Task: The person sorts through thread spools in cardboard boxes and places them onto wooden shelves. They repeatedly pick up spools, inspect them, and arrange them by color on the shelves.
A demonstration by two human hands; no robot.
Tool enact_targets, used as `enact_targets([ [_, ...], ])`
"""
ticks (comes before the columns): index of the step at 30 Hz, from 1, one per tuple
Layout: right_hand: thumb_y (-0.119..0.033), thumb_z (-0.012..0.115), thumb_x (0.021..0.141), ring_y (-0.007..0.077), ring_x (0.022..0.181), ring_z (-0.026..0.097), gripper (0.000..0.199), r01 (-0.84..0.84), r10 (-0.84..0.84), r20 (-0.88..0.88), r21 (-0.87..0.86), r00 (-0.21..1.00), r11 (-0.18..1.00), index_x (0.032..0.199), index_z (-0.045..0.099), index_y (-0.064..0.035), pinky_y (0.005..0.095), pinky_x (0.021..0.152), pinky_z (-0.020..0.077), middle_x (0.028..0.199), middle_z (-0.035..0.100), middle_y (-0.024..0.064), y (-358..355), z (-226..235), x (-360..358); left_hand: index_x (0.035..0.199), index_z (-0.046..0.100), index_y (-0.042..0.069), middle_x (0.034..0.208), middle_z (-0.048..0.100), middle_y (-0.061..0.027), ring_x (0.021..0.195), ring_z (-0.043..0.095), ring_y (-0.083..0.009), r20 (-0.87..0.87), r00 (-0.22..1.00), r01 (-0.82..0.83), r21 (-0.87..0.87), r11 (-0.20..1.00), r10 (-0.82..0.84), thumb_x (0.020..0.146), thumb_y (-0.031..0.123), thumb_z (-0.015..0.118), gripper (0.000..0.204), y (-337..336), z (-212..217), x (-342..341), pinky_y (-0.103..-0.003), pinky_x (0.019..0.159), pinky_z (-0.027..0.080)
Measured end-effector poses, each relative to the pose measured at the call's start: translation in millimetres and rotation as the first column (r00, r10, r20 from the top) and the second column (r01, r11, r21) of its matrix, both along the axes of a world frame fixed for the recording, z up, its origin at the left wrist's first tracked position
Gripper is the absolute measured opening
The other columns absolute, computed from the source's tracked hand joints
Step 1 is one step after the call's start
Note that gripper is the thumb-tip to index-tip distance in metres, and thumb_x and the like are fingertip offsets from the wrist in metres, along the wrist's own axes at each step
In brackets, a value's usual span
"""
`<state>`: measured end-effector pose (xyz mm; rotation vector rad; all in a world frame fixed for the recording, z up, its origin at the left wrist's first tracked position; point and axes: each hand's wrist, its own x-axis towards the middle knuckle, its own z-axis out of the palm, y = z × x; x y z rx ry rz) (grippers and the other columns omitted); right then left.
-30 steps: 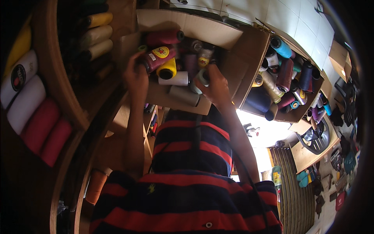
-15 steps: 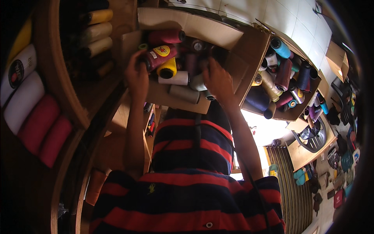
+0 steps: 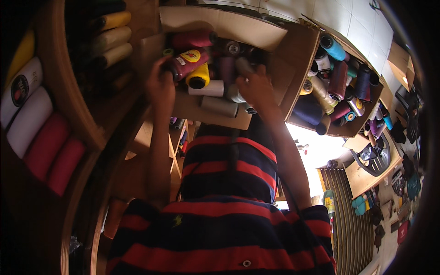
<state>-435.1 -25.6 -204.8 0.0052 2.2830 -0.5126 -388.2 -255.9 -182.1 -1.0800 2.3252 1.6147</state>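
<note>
An open cardboard box (image 3: 229,23) full of thread cones is in front of me, above my striped shirt. My left hand (image 3: 160,87) is at the box's left side, its fingers closed around a maroon thread cone (image 3: 190,62) with a yellow round label. A yellow cone (image 3: 199,78) and a white cone (image 3: 211,88) lie right beside it. My right hand (image 3: 257,88) reaches into the middle of the box with its fingers wrapped on a grey thread cone (image 3: 242,65). Dark purple and maroon cones fill the back of the box.
A second cardboard box (image 3: 339,82) of mixed-colour cones stands to the right. Wooden shelves on the left hold yellow and olive cones (image 3: 110,34) and white and pink rolls (image 3: 41,133). At the lower right are a ribbed floor mat (image 3: 348,220) and scattered small items.
My right hand has moved slightly up and to the right, deeper among the cones. My left hand has stayed on the maroon cone.
</note>
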Motion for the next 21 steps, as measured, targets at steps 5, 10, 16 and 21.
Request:
enact_targets([
  [5,-0.035,0.058,0.084,0.0447,0.102,0.048,0.034,-0.086,0.136,-0.236,0.211,0.962,0.974,0.094,0.072,-0.0059,0.0549,0.087,0.0443,0.121,0.046,0.0187,2,34,23,0.122,0.06,0.004,0.11,0.064,-0.0074,0.087,0.061,-0.0109,-0.029,1.0,-0.01,0.034,0.999,0.011,0.086,0.003,0.046,0.038,6,3,2,-0.022,0.064,0.052],
  [10,-0.037,0.062,0.082,0.0399,0.105,0.048,0.032,-0.11,0.159,-0.18,0.256,0.971,0.96,0.087,0.073,-0.0082,0.0525,0.086,0.0418,0.119,0.048,0.0146,6,42,38,0.122,0.059,0.003,0.111,0.063,-0.0075,0.087,0.061,-0.0106,-0.05,0.998,-0.024,0.074,0.997,0.027,0.087,0.001,0.046,0.037,10,3,1,-0.021,0.064,0.051],
  [16,-0.032,0.07,0.076,0.0323,0.109,0.05,0.04,-0.401,0.428,-0.446,0.158,0.786,0.902,0.11,0.066,-0.0104,0.0483,0.087,0.0419,0.12,0.05,0.0103,8,9,26,0.123,0.059,0.003,0.11,0.063,-0.0073,0.088,0.062,-0.011,-0.048,0.999,-0.012,0.071,0.997,0.016,0.088,0.0,0.046,0.038,10,7,3,-0.022,0.064,0.051],
  [21,-0.027,0.074,0.075,0.0291,0.108,0.052,0.06,-0.612,0.468,-0.476,-0.209,0.745,0.763,0.128,0.051,-0.0125,0.0438,0.084,0.0441,0.122,0.05,0.0114,-22,-9,9,0.122,0.059,0.003,0.114,0.061,-0.009,0.09,0.062,-0.0134,-0.146,0.975,-0.163,0.031,0.986,0.166,0.09,0.002,0.041,0.037,8,8,11,-0.025,0.066,0.053],
])
